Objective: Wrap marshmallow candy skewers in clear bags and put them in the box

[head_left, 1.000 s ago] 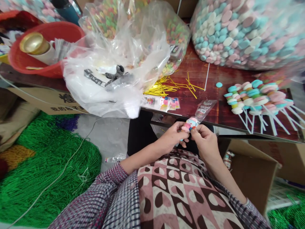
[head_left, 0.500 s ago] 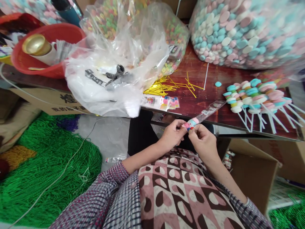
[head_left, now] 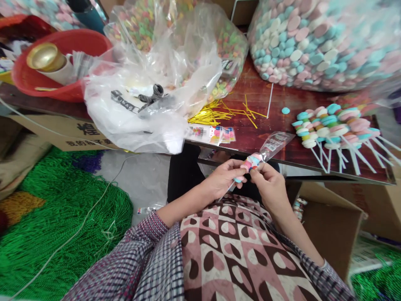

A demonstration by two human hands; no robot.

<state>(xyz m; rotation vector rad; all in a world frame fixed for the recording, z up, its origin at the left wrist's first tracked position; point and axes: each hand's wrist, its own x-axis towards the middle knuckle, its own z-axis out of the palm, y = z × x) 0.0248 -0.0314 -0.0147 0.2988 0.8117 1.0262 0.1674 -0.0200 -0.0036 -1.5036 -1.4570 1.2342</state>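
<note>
My left hand [head_left: 224,179] is closed around a marshmallow skewer [head_left: 238,180], whose white stick points down toward my lap. Its pink and blue upper pieces sit inside a clear printed wrapper [head_left: 277,143]. With thumb and fingers, my right hand [head_left: 270,184] pinches the lower part of that wrapper. The wrapper's free end reaches up and right over the table edge. Beyond it on the right lie several more marshmallow skewers [head_left: 340,125], sticks toward me. Flat printed wrappers [head_left: 216,134] and gold twist ties [head_left: 208,115] rest on the table to the left.
A big bag of marshmallows [head_left: 313,50] stands at the back right. Bags of coloured candy rings [head_left: 232,46] and a crumpled plastic bag [head_left: 140,113] fill the middle. At left is a red basin [head_left: 23,75]. An open cardboard box [head_left: 328,225] stands below right.
The wrapper has slid further down over the skewer and its free end looks wider. The skewer's lower blue piece and stick now show below my left hand.
</note>
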